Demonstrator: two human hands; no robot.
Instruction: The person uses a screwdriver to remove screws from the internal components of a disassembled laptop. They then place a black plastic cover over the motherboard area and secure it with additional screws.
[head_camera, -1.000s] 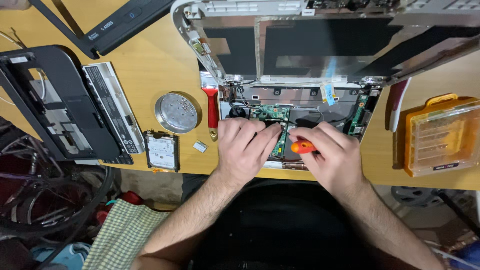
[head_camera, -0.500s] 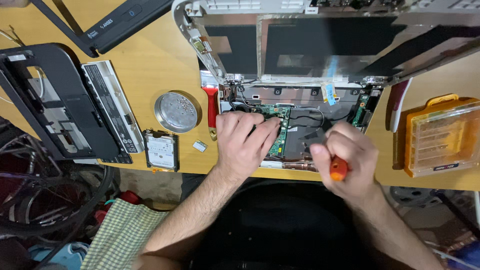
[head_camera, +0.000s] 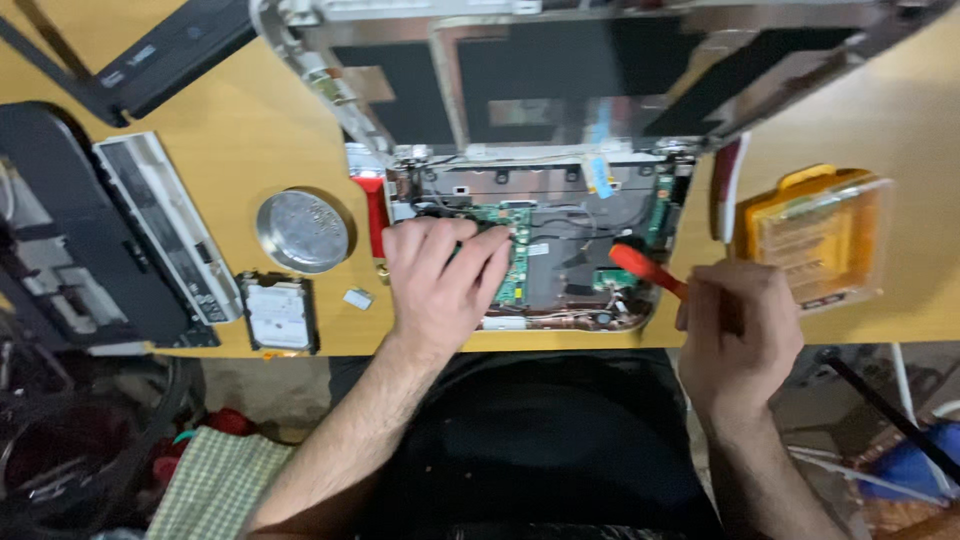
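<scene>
Head view of an opened laptop chassis with exposed grey base and green circuit board (head_camera: 545, 255), lying at the near edge of a yellow-orange wooden table (head_camera: 240, 150), its lid tilted back beyond it. The left hand (head_camera: 440, 280) rests palm-down on the left part of the base, fingers (head_camera: 470, 250) slightly spread and flat, the tips touching the green board; it grips nothing. The right hand (head_camera: 740, 335) sits off the chassis's right corner, fingers curled together around the handle of a red-orange screwdriver (head_camera: 648, 270); the handle projects up and left from the fist, its far end over the right part of the base, near a small green board. The tool's tip is not discernible. Left of the chassis lie a round silver metal tin (head_camera: 302, 230), a bare silver hard drive (head_camera: 278, 312) and a grey removed keyboard panel (head_camera: 165, 225). Right of it stands a translucent orange plastic bit case (head_camera: 815, 235), just beyond the right hand.
</scene>
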